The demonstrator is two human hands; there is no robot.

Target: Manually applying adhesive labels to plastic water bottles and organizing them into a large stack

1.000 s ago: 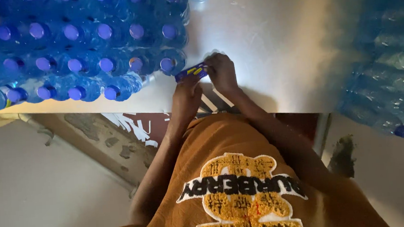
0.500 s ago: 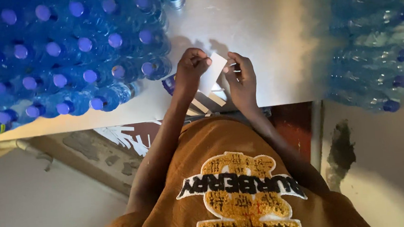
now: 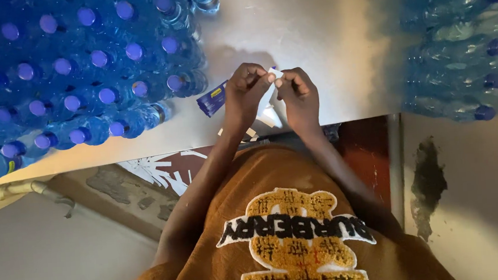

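My left hand [image 3: 244,93] and my right hand [image 3: 298,95] meet fingertip to fingertip above the near edge of a pale metal table [image 3: 323,29]. Both pinch a small white label [image 3: 274,72], of which only a corner shows between the fingers. A small stack of blue labels [image 3: 212,98] lies on the table just left of my left hand. Under my hands lie a few white paper strips [image 3: 268,119].
Many clear water bottles with blue caps [image 3: 80,70] stand packed together on the table's left side. Wrapped bottle packs [image 3: 464,43] lie at the right. The table's front edge runs just below my hands, with a wall and floor beneath.
A second ago my hands held the blue labels by the bottles. Then a white label showed wide between them. Now my fingertips have closed together on it.
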